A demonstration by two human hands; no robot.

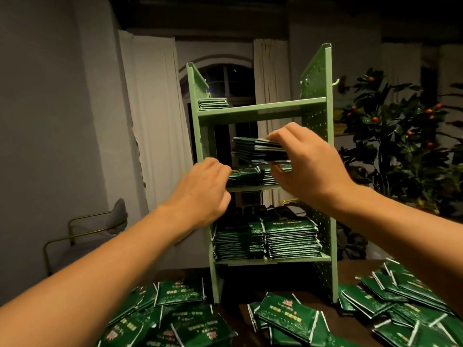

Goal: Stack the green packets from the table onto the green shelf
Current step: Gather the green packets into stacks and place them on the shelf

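The left hand [203, 194] reaches into the green shelf [317, 151], its fingers hidden, so its grip cannot be told. The right hand [308, 161] pinches a bundle of packets [258, 150] above the middle-shelf stacks [246, 177]. Loose packets [285, 315] litter the dim worktop [235, 309].

Dim warm light, deep shadows, wide-angle edge bending.

Right hand [304, 161] gripping packet bundle [260, 150], seemingly above middle shelf [253, 188].
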